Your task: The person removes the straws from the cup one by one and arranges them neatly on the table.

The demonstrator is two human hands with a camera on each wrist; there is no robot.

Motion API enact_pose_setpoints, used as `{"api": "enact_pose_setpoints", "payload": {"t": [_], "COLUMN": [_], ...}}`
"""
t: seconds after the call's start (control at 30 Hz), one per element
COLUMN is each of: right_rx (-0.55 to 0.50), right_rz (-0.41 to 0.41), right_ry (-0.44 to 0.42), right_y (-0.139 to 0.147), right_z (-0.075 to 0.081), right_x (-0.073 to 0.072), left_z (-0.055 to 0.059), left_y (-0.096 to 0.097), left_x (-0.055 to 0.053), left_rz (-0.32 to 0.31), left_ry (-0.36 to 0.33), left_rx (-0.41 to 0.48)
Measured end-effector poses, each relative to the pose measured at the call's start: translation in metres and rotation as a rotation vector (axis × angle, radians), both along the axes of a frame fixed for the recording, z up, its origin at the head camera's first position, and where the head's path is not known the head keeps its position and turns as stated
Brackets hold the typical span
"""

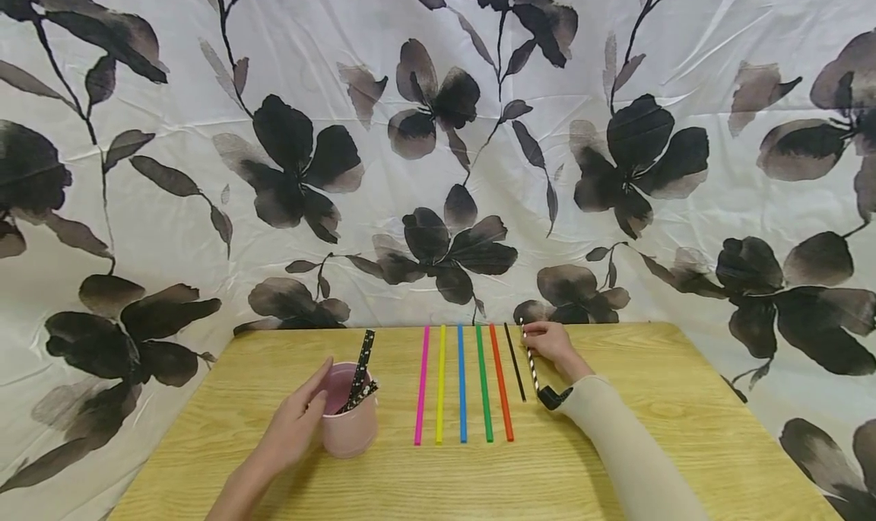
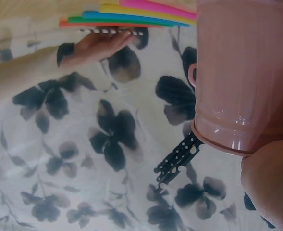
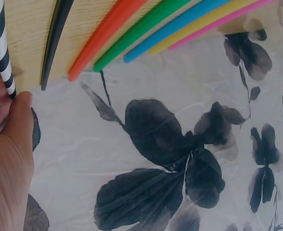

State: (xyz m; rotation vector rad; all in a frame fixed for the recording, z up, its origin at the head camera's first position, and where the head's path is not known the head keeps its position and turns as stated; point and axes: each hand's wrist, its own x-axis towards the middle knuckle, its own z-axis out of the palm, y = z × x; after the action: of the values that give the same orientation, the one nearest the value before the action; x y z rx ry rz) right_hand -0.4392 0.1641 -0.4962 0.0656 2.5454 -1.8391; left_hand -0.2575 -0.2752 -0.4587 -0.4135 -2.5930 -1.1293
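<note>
My left hand (image 1: 290, 422) holds a small pink bucket-like cup (image 1: 349, 436) from its left side, with the thumb near the rim. Black sticks with white spots (image 1: 363, 361) lean inside the cup and poke out over its edge; the left wrist view shows their ends (image 2: 177, 161) too. Toward the table's back edge, my right hand (image 1: 553, 347) pinches the far end of a black-and-white striped straw (image 1: 532, 363) between thumb and fingers. Left of that straw lies a thin black straw (image 1: 515, 361), and beside it a red straw (image 1: 501, 380).
Green (image 1: 484, 384), blue (image 1: 461, 384), yellow (image 1: 440, 384) and pink (image 1: 421, 384) straws lie in a row between cup and right hand, pointing away from me. The wooden table (image 1: 616, 460) ends against a floral cloth (image 1: 438, 186). A black wrist mount (image 1: 553, 397) sits on my right cuff.
</note>
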Motion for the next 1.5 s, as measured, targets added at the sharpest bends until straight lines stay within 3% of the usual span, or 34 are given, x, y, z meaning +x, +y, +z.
{"api": "enact_pose_setpoints", "payload": {"t": [0.27,0.7,0.83,1.2,1.5], "right_rx": [0.035,0.121,0.142,0.088,0.100], "right_rz": [-0.009,-0.066,-0.088,-0.095,-0.101], "right_ry": [0.069,0.131,0.148,0.140,0.165], "right_y": [-0.003,-0.001,0.001,-0.003,-0.002], "right_z": [-0.002,-0.015,-0.021,-0.024,-0.021], "right_x": [-0.001,-0.001,-0.003,0.004,0.001], "left_z": [0.002,0.001,0.002,-0.003,0.003], "left_y": [0.001,0.004,0.005,0.003,0.005], "left_x": [0.001,0.001,0.002,0.005,0.007], "left_rz": [0.022,0.009,0.007,0.009,0.027], "left_ry": [0.006,-0.001,-0.030,-0.007,0.001], "left_rx": [-0.003,-0.002,0.011,-0.011,-0.005]}}
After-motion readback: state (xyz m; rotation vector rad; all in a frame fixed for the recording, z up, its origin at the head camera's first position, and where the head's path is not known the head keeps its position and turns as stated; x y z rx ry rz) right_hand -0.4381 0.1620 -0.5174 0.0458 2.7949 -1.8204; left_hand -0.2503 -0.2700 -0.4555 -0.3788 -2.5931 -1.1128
